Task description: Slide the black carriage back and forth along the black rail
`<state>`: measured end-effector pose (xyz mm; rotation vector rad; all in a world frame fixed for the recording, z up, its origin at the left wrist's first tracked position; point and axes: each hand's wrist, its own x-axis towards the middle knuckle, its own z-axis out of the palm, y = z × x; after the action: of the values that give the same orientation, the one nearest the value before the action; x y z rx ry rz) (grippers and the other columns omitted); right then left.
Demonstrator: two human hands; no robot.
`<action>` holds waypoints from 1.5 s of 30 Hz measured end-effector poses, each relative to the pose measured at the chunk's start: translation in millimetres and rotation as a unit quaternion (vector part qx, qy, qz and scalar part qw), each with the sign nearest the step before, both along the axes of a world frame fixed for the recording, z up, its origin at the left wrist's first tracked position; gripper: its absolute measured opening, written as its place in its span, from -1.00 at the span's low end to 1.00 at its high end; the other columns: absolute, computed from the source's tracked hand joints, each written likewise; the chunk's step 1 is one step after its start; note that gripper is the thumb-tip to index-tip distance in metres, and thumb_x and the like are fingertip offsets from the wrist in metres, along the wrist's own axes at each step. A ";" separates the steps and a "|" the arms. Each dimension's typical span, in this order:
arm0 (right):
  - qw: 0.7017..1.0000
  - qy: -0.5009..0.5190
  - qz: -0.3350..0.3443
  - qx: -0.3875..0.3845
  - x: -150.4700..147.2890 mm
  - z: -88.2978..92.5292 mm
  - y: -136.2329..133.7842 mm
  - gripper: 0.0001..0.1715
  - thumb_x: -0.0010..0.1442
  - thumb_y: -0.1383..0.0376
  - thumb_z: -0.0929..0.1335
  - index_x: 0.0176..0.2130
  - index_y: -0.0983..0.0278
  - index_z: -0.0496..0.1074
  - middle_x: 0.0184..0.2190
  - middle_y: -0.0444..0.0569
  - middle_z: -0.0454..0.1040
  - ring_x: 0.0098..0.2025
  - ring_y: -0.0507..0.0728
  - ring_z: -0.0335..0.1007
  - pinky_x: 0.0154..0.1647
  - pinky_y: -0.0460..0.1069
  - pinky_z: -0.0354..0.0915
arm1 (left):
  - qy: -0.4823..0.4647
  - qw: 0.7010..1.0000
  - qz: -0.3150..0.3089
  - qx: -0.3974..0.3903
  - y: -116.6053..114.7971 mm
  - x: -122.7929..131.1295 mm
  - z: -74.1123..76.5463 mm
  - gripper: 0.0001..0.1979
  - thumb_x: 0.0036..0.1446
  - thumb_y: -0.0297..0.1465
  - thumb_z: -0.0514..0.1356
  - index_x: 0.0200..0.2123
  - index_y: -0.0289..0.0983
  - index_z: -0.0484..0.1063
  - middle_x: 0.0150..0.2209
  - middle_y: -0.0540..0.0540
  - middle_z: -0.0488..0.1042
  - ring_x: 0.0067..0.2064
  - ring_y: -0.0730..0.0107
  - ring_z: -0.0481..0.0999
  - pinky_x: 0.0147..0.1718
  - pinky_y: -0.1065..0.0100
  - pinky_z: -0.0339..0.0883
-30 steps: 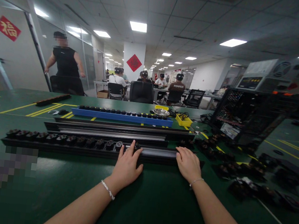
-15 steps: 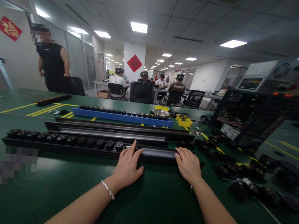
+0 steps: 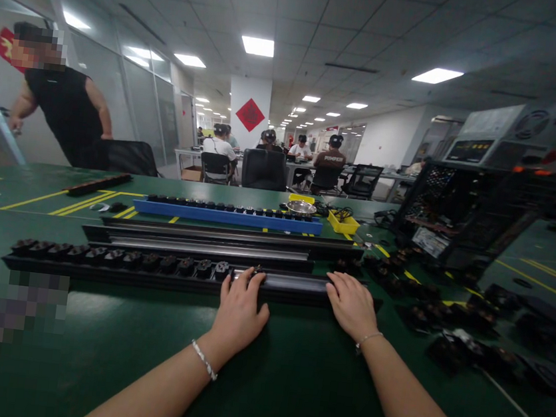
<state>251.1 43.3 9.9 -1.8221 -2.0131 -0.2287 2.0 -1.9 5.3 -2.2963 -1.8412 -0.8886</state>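
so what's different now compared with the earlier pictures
The person in the black sleeveless top has walked further left, toward the door. At the table, the left hand's raised finger has lowered slightly; nothing was visibly picked up or let go. The right hand stays at the right part of the front black rail, and the blue rail stays behind.

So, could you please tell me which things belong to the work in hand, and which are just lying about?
Seemingly in the job:
front black rail, under the left hand and right hand
black parts lined up in it

Probably just lying about:
yellow tray
metal dish
computer case
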 end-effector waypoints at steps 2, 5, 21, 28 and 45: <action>1.000 0.001 -0.001 -0.002 -0.6 0.6 -0.5 -0.46 0.24 0.12 0.05 0.05 0.22 0.35 0.08 -0.02 0.34 0.15 0.17 0.12 0.11 0.12 0.06 | -0.001 1.000 -0.009 0.006 0.6 -1.5 0.4 -0.48 0.05 -0.37 0.07 0.13 -0.20 0.14 0.15 -0.20 0.23 0.21 0.16 0.14 0.21 -0.09 -0.21; 1.000 0.001 -0.004 -0.002 -1.5 1.3 -1.2 -0.46 0.24 0.12 0.06 0.05 0.22 0.35 0.07 -0.01 0.34 0.15 0.17 0.12 0.11 0.13 0.06 | -0.003 1.000 -0.018 0.012 1.4 -2.5 0.5 -0.49 0.04 -0.38 0.08 0.11 -0.21 0.15 0.15 -0.20 0.24 0.21 0.16 0.16 0.21 -0.11 -0.23; 1.000 0.003 -0.009 0.006 -2.9 1.5 -1.6 -0.48 0.24 0.14 0.07 0.03 0.22 0.37 0.07 -0.03 0.35 0.14 0.16 0.14 0.11 0.11 0.05 | -0.016 0.998 -0.048 -0.034 2.4 -3.4 4.7 -0.44 0.03 -0.37 0.09 0.14 -0.21 0.09 0.15 -0.11 0.29 0.14 0.20 0.24 0.22 -0.09 -0.30; 1.000 0.001 -0.012 0.010 -3.9 1.3 -1.4 -0.49 0.23 0.16 0.08 0.03 0.24 0.37 0.06 -0.03 0.36 0.14 0.16 0.15 0.11 0.12 0.06 | -0.019 0.998 -0.050 -0.042 2.4 -3.9 4.5 -0.41 0.02 -0.35 0.10 0.16 -0.20 0.08 0.10 -0.09 0.33 0.12 0.22 0.25 0.22 -0.08 -0.34; 0.986 0.106 0.120 -0.046 -74.0 8.8 -8.0 -0.43 0.18 0.20 0.15 0.13 0.35 0.25 0.13 0.07 0.28 0.18 0.13 0.13 0.20 0.08 -0.02 | 0.005 0.997 -0.064 -0.049 0.2 1.7 7.7 -0.32 -0.06 -0.36 0.08 0.20 -0.17 0.04 0.14 -0.06 0.30 0.05 0.15 0.26 0.18 -0.22 -0.44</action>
<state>177.1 35.4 18.7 -1.5613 -2.0933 0.1256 3.6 -1.7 13.0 -2.4976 -1.7898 -0.8176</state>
